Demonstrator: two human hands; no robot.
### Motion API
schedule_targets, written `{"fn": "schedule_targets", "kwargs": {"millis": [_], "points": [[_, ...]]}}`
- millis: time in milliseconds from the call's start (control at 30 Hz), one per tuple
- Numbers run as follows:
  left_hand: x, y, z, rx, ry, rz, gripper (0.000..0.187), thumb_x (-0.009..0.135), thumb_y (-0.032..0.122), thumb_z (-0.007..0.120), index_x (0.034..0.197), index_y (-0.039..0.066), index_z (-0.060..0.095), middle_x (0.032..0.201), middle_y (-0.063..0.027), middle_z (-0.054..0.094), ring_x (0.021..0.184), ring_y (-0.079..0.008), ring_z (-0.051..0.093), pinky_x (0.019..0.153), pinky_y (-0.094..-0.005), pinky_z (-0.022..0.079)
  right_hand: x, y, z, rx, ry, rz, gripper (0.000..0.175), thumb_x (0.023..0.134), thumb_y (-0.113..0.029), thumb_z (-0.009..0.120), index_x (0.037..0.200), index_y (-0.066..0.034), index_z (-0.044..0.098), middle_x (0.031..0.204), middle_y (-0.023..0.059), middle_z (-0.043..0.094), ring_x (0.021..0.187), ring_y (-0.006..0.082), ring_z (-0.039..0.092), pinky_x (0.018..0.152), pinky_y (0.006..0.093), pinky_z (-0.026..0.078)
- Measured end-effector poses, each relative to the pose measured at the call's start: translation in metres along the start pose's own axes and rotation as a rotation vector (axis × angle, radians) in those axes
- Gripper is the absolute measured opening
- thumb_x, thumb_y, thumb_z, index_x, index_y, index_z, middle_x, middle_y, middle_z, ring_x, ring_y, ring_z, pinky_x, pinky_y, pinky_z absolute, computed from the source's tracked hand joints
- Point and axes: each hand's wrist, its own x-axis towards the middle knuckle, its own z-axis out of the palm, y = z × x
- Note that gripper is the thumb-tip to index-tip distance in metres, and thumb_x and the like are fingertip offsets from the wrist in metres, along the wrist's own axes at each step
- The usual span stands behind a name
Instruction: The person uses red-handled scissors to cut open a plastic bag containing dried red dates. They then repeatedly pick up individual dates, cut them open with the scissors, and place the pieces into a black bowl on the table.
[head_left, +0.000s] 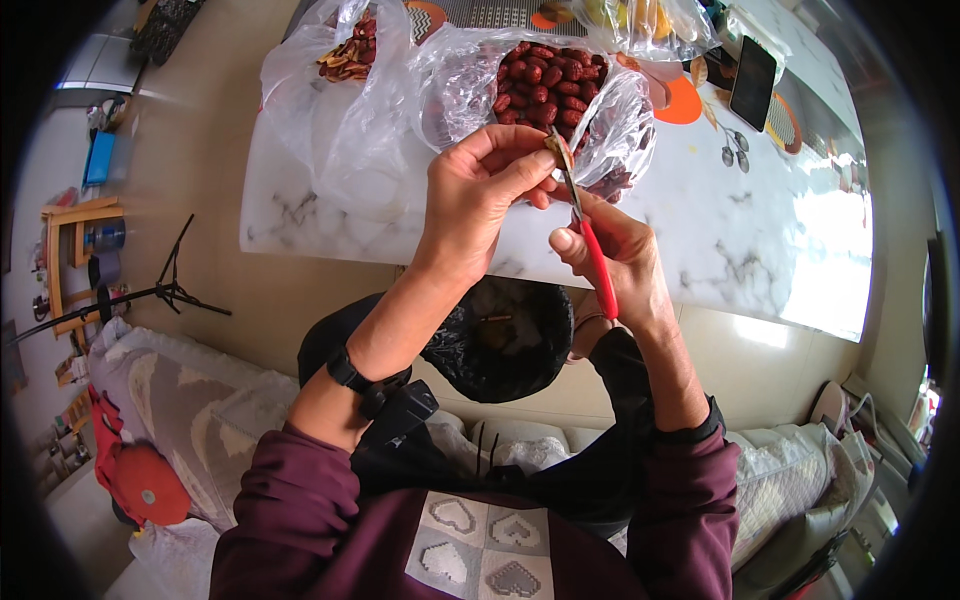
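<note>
Between the thumb and fingers of my left hand (484, 184) is a piece of red date (559, 150), its pale inner flesh showing. My right hand (622, 251) grips a pair of red-handled scissors (598, 262), whose metal blades point up and lie against the date piece. Just behind the hands, whole dried red dates (547, 82) fill a clear plastic bag (457, 90) on the marble-patterned table (360, 232). Another plastic bag (315, 142), to the left, holds cut date pieces (352, 56).
Below the table edge, between my legs, stands a bin with a black liner (517, 375). A smartphone (752, 82) lies at the table's right, near a bag of fruit (645, 26). A black tripod (169, 289) stands on the floor at left. Behind me is a sofa (787, 465).
</note>
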Motion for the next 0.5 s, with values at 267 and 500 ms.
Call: {"fn": "schedule_targets", "kwargs": {"millis": [267, 500], "points": [[0.0023, 0.002, -0.0037, -0.046, 0.012, -0.01, 0.018, 0.086, 0.004, 0.072, 0.1, -0.005, 0.066, 0.086, -0.0088, 0.07, 0.069, -0.0122, 0.064, 0.061, -0.0247, 0.052, 0.0006, -0.0032, 0.0041, 0.189, -0.079, 0.044, 0.049, 0.088, -0.038, 0.074, 0.126, -0.0084, 0.065, 0.071, -0.007, 0.049, 0.065, 0.0039, 0.045, 0.06, 0.0217, 0.04], [0.0043, 0.0045, -0.0084, -0.016, -0.003, -0.035, 0.017, 0.085, 0.004, 0.073, 0.098, -0.004, 0.066, 0.083, -0.0084, 0.069, 0.068, -0.0116, 0.062, 0.061, -0.0246, 0.052, -0.0006, -0.0056, 0.0035, 0.125, -0.075, 0.092, 0.049, 0.089, -0.039, 0.074, 0.127, -0.0084, 0.065, 0.068, -0.0081, 0.047, 0.063, 0.0033, 0.042, 0.057, 0.0209, 0.036]]}}
